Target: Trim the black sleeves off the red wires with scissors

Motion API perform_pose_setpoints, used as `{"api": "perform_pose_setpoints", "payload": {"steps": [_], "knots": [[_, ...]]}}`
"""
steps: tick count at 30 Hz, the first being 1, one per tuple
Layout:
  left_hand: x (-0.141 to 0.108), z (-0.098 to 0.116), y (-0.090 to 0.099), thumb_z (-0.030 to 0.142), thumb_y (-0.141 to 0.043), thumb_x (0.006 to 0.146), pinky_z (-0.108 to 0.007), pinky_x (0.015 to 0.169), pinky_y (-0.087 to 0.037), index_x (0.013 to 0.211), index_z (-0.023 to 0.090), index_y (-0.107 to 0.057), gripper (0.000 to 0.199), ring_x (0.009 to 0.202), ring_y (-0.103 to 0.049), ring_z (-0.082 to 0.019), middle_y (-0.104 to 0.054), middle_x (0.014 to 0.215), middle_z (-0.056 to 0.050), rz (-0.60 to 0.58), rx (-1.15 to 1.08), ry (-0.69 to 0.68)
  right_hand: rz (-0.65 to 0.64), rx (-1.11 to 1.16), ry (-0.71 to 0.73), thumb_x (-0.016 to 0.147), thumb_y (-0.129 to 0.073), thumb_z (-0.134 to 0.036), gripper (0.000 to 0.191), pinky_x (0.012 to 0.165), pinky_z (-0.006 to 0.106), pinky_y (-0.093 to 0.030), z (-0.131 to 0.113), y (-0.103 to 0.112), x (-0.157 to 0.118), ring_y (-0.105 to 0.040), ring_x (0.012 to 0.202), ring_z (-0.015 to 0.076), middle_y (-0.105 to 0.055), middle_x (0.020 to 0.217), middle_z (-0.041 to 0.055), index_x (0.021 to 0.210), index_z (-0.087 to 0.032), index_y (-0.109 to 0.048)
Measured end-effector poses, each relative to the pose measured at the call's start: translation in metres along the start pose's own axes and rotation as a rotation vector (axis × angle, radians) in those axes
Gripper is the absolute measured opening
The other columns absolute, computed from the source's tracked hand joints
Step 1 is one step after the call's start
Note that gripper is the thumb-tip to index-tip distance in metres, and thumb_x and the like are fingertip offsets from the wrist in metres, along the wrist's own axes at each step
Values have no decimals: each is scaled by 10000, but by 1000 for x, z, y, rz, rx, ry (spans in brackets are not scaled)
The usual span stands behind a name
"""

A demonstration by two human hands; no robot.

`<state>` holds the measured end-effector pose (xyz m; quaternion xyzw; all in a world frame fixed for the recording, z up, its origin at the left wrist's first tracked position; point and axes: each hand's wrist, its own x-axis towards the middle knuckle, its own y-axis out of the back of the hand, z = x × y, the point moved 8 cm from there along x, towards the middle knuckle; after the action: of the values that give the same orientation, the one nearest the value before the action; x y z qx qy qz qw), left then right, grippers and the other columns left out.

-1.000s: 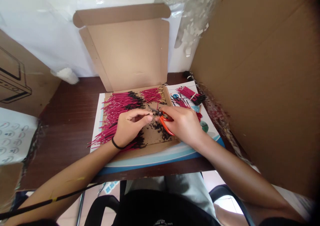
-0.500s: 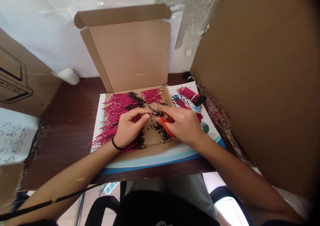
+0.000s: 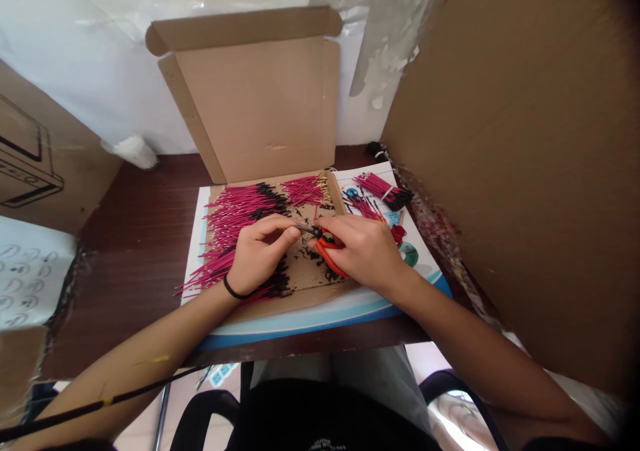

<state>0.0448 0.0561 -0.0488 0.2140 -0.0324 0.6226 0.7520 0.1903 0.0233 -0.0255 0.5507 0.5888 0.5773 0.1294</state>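
My right hand (image 3: 363, 244) grips orange-handled pliers or snips (image 3: 330, 254); their dark jaws point left, up against the fingertips of my left hand (image 3: 263, 248). Thumb and forefinger of that left hand are pinched together, and whatever lies between them is too small to make out. Beneath and left of it spreads a large pile of magenta wires (image 3: 235, 218) with black ends. A smaller group of magenta wires (image 3: 303, 190) with gold-coloured tips lies behind the tool. Black scraps (image 3: 327, 271) litter the cardboard below my right hand.
Behind the work, the flap of the cardboard box (image 3: 265, 104) stands upright. At the right are a banded bundle of magenta wires (image 3: 383, 190), a red item (image 3: 399, 234) and a printed sheet (image 3: 425, 274). A cardboard wall (image 3: 510, 158) rises on the right; a white roll (image 3: 136, 152) sits at far left.
The tool's jaws have shifted slightly left, closer to my left fingertips, and my right hand has moved a little left with them. My left hand stays almost in place.
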Motion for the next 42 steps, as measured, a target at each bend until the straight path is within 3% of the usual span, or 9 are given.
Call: {"api": "perform_pose_setpoints", "payload": {"steps": [11,17,22,26,30,35,42], "knots": [[-1,4,-3,312,-638,832,-241,639,-506,773,178,-743,180,653,-631,-129,-721,722,-37,-21,71,-74,-63,-118,65,888,-597,-390,236,607,252,-384,-2,1,1,-653,769,167,-728,824,40,941,-181,-696],[0,2,-6,342,-631,845,-255,677,-515,795,184,-748,203,696,-645,-139,-732,767,-51,-78,29,-43,-67,-120,-83,868,-615,-381,218,582,254,-385,7,0,2,-662,723,175,-736,802,36,895,-187,-711],[1,0,4,350,-671,813,-288,774,-503,848,221,-767,164,812,-624,-151,-693,831,-50,-5,-25,-46,16,77,-186,844,-642,-389,289,674,262,-468,14,4,2,-659,732,169,-744,853,52,1041,-189,-715],[0,3,5,384,-696,786,-284,707,-503,830,228,-766,177,756,-612,-147,-684,790,-48,-15,-95,-50,80,332,-166,801,-691,-361,303,718,258,-503,6,2,0,-653,780,152,-735,959,49,1066,-215,-707],[-4,3,0,414,-753,713,-278,630,-536,727,179,-695,242,654,-647,-150,-716,725,-54,-18,-221,50,73,516,-203,764,-718,-264,279,725,241,-518,-4,-4,-4,-657,788,139,-734,921,28,1039,-214,-709],[-4,-2,-11,445,-713,752,-244,558,-547,801,161,-594,312,547,-645,-120,-738,730,-70,-61,-350,177,141,597,-284,762,-680,-205,254,777,253,-519,5,-3,-5,-666,849,147,-731,976,50,1013,-182,-710],[-5,-6,-14,413,-740,723,-253,542,-532,757,154,-631,283,534,-641,-128,-741,736,-67,-113,-305,187,-148,997,-417,726,-703,-320,460,681,267,-538,11,-33,-2,-666,733,136,-714,983,59,1158,-177,-638]]}}
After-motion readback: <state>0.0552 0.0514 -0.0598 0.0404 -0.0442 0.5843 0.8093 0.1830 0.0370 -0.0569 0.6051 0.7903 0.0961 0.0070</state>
